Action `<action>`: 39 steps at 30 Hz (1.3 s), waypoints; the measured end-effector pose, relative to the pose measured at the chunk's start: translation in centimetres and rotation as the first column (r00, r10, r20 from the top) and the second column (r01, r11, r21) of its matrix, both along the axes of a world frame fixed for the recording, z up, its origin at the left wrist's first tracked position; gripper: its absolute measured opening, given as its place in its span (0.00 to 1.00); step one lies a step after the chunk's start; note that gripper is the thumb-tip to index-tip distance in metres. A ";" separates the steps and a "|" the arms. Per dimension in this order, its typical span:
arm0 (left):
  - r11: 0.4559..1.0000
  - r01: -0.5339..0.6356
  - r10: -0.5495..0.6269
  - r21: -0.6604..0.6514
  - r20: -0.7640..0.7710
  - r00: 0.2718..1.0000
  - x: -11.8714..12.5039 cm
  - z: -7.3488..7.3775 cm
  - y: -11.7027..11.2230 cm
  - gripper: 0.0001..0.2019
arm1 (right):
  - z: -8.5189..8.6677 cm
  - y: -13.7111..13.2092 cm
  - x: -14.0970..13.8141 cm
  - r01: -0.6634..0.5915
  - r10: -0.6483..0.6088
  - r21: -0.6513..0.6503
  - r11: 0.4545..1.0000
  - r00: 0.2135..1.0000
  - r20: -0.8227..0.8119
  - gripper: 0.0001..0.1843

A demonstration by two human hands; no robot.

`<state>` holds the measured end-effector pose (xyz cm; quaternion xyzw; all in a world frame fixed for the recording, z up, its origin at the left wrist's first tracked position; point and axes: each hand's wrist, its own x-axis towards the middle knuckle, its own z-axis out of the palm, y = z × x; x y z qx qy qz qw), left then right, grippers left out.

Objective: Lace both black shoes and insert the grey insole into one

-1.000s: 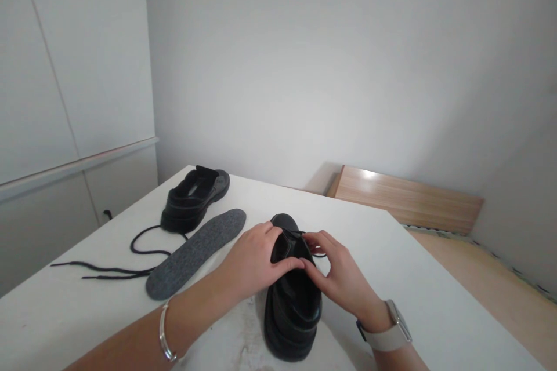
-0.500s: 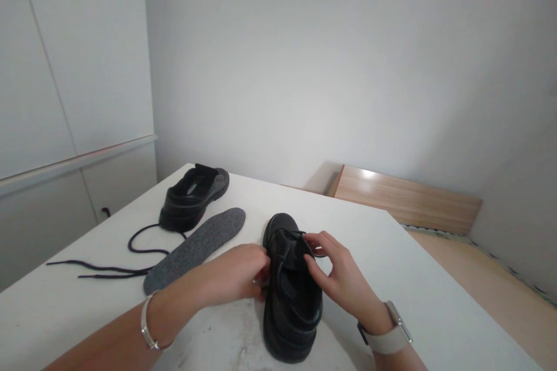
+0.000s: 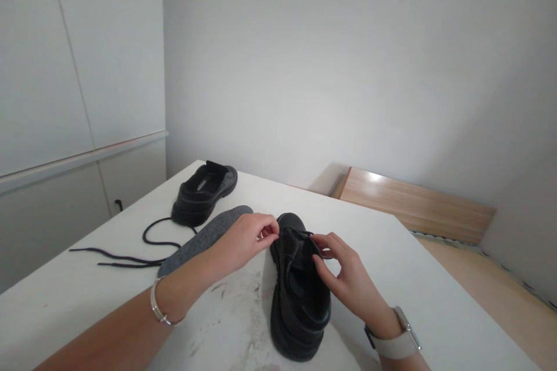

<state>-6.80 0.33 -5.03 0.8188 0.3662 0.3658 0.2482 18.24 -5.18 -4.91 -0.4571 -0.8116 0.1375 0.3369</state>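
A black shoe [image 3: 300, 295] stands on the white table [image 3: 413, 278], heel toward me. My left hand [image 3: 246, 237] is closed in a pinch at the left edge of the shoe's lacing area; what it pinches is too small to name. My right hand [image 3: 342, 269] rests on the right side of the shoe, fingers curled on the tongue and a thin black lace end. A silver bracelet is on my left wrist, a watch with a pale strap on my right.
A second black shoe [image 3: 204, 194] sits at the table's far left corner. A grey insole [image 3: 195, 243] and a loose black lace [image 3: 130, 255] lie beside it. White cabinets stand left; a wooden board [image 3: 413, 203] lies beyond the table.
My left hand left the shoe's tongue, dropped to its left side, then rose into a pinch at the upper left edge. My right hand stayed on the shoe. The view shifted slightly.
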 end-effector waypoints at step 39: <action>0.983 -0.182 0.181 -0.008 -0.065 0.981 3.4 0.1 -1.5 0.15 | 0.2 -0.1 -0.5 0.076 -0.079 0.037 0.996 0.993 0.087 0.20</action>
